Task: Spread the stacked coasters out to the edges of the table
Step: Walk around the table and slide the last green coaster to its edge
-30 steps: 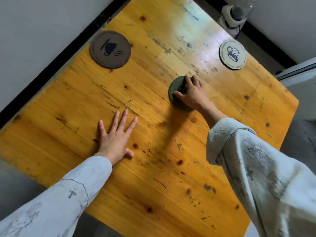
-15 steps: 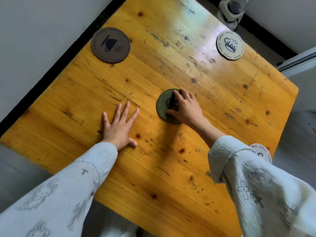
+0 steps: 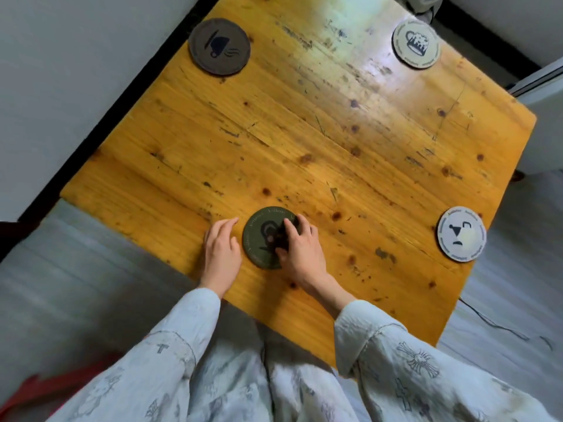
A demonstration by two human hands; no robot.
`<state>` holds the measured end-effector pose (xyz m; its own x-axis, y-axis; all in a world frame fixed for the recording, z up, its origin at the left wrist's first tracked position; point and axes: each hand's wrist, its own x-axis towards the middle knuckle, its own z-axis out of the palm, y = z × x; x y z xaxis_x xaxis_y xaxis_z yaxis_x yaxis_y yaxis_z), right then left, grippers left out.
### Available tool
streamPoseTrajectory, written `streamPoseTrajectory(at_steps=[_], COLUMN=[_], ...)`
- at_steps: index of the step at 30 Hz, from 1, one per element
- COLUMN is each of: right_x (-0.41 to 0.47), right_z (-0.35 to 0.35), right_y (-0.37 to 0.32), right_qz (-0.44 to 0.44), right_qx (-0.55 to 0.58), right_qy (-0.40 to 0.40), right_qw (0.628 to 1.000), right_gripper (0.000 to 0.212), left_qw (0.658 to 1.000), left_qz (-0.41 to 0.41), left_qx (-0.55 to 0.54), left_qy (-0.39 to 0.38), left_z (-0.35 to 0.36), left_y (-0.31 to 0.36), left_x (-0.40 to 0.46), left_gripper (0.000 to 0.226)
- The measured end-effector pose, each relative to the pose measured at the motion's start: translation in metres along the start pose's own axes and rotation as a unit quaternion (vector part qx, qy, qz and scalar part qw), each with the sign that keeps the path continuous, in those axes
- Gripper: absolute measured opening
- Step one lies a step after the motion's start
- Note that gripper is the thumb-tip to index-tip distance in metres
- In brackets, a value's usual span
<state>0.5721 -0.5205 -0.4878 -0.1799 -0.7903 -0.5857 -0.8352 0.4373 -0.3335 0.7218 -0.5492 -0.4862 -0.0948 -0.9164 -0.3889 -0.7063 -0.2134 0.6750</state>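
A dark green round coaster [image 3: 260,236] lies flat on the yellow wooden table [image 3: 320,141], near its front edge. My right hand [image 3: 300,249] presses down on the coaster's right half with its fingertips. My left hand [image 3: 221,251] rests on the wood just left of the coaster, fingers slightly curled, thumb close to its rim. A brown coaster with a cup print [image 3: 219,46] sits at the far left corner. At the far right corner lies a pale coaster with a mug print [image 3: 416,44]. Another pale coaster [image 3: 461,233] lies at the right edge.
A grey wall with a dark baseboard [image 3: 122,95] runs along the table's left side. Grey floor [image 3: 76,269] surrounds the front and right. A thin cable [image 3: 493,322] trails on the floor at the right. A white cabinet edge [image 3: 545,83] stands beyond the right corner.
My right hand has slid the green coaster from the table's middle toward the front edge. My left hand pulled back with it and curled beside it. The view tilted down.
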Motion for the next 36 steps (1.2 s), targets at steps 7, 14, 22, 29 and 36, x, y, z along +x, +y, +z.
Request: streamPoseTrajectory(at_steps=[7, 14, 22, 29, 36], right_x=[-0.02, 0.005, -0.015, -0.035, -0.027], right_z=[-0.003, -0.009, 0.007, 0.015, 0.013], right_y=[0.003, -0.007, -0.012, -0.01, -0.023], right_qz=[-0.017, 0.013, 0.101, 0.188, 0.168], right_qx=[0.02, 0.105, 0.23, 0.361, 0.372], right_qy=[0.022, -0.024, -0.057, -0.155, -0.114], right_qw=[0.999, 0.994, 0.966, 0.9, 0.906], right_gripper=[0.045, 0.038, 0.038, 0.038, 0.04], left_qw=[0.988, 0.966, 0.944, 0.948, 0.936], left_qz=[-0.144, -0.206, -0.233, -0.22, -0.248], left_qx=[-0.055, -0.145, -0.226, -0.22, -0.237], left_qy=[-0.03, -0.053, -0.064, -0.06, -0.081], left_z=[-0.004, 0.005, -0.018, -0.037, -0.038], left_y=[-0.022, -0.012, -0.015, -0.027, -0.033], left_x=[-0.037, -0.033, -0.009, -0.004, -0.019], left_gripper=[0.041, 0.045, 0.051, 0.049, 0.049])
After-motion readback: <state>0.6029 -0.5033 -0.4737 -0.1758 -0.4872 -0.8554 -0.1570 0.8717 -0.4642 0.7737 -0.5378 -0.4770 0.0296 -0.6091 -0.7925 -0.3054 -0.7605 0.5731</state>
